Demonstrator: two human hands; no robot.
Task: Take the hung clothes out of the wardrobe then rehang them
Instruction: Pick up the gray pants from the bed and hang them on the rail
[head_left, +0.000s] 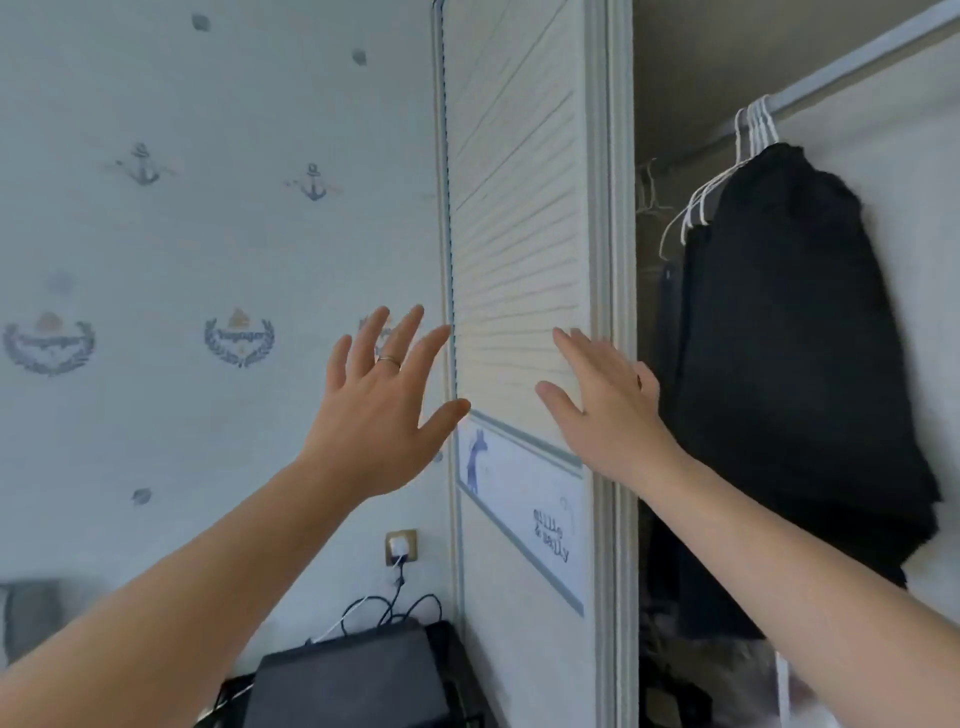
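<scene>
Both arms are stretched up and forward, forearms bare and coming in from the bottom corners. The left hand (382, 415) is raised with its back to the camera, all five fingers spread wide and straight, thumb pointing toward the right hand. There's a thin ring (388, 360) on one finger. It's not holding anything, just hanging in front of the anchor-print wallpaper (208, 234), with its fingertips right at the edge of the slatted wardrobe door (519, 208).

The right hand (602, 415) is up at about the same height, also flat and open, fingers straight and a bit fanned, nothing in it. It sits over the far edge of that same door, and one finger shows past the frame on the wardrobe side. Honestly can't tell if it's actually touching the door or just in front of it. The two hands are apart, with the door panel between them.

The black clothes (789, 364) are just to the right of the right hand, inside the open wardrobe, hanging on a bunch of white hangers (696, 202) from the rail (852, 67) up above. Neither hand is touching them.

Down below the left hand there's a wall socket (401, 546) with cables (395, 608) plugged in, and a dark case (353, 680) under that.
</scene>
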